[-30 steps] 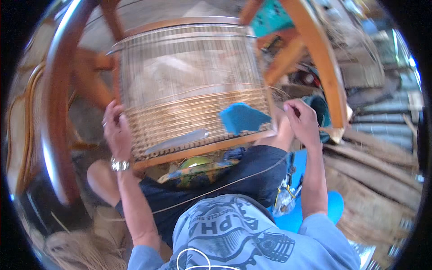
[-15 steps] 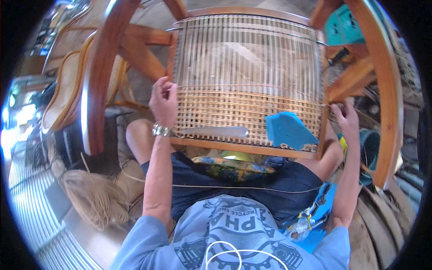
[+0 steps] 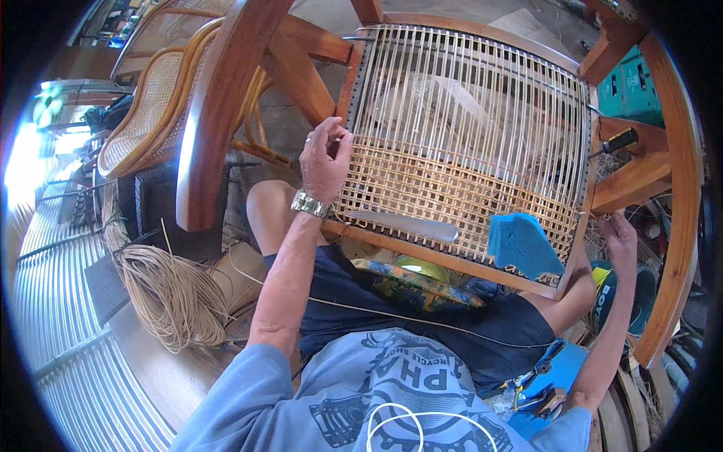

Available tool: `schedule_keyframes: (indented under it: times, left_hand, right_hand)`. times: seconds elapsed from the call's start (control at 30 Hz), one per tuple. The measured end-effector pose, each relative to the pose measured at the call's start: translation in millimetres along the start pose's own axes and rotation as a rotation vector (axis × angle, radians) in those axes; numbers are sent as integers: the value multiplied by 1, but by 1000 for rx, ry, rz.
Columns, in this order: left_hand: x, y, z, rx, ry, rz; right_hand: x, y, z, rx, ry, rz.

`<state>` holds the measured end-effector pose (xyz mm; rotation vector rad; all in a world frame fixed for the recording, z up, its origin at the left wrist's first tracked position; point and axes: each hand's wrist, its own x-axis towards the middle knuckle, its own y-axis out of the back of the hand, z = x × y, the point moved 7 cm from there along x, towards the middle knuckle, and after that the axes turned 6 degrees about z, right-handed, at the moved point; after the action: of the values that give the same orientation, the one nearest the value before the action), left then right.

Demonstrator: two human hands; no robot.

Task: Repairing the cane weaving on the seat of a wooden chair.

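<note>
A wooden chair frame [image 3: 452, 255] rests across my lap, its seat strung with pale cane strands. The near part of the cane weave [image 3: 422, 188] is crossed into a grid; the far part has mostly lengthwise strands. My left hand [image 3: 325, 162], with a watch and ring, is at the seat's left edge, thumb and fingers pinched on a cane strand. Outside the right rail is my right hand [image 3: 620, 239], its fingers drawn together; what they hold is hidden. A blue sponge [image 3: 523, 242] and a flat translucent strip [image 3: 407, 224] lie on the weave.
A coil of cane [image 3: 169, 294] lies at left, with a loose strand [image 3: 392, 309] crossing my lap. A rattan chair [image 3: 147, 128] stands behind it. A screwdriver-like handle [image 3: 621, 141] sticks out by the right rail. Tools on blue material [image 3: 546, 395] lie beside my right arm.
The whole view has shifted, so the chair appears farther right and more tilted. My left hand stays at the left edge; my right hand appears lower beside the right rail, fingers closer together.
</note>
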<state>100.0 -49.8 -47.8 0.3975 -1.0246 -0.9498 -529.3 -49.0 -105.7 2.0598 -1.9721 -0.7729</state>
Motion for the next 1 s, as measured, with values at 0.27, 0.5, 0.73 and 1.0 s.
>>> schedule_keyframes:
  times: [0.27, 0.5, 0.73, 1.0]
  left_hand:
    - [-7, 7, 1, -110, -7, -108]
    - [-6, 10, 5, -143, 59, -209]
    - [-4, 13, 9, -102, 37, -264]
    - [-4, 12, 16, 10, -62, -263]
  right_hand:
    - [-15, 1, -40, -472, 121, -6]
    - [-23, -29, -76, -327, -7, 64]
    - [-12, -22, -41, 42, 15, 108]
    - [-8, 1, -5, 81, -67, -25]
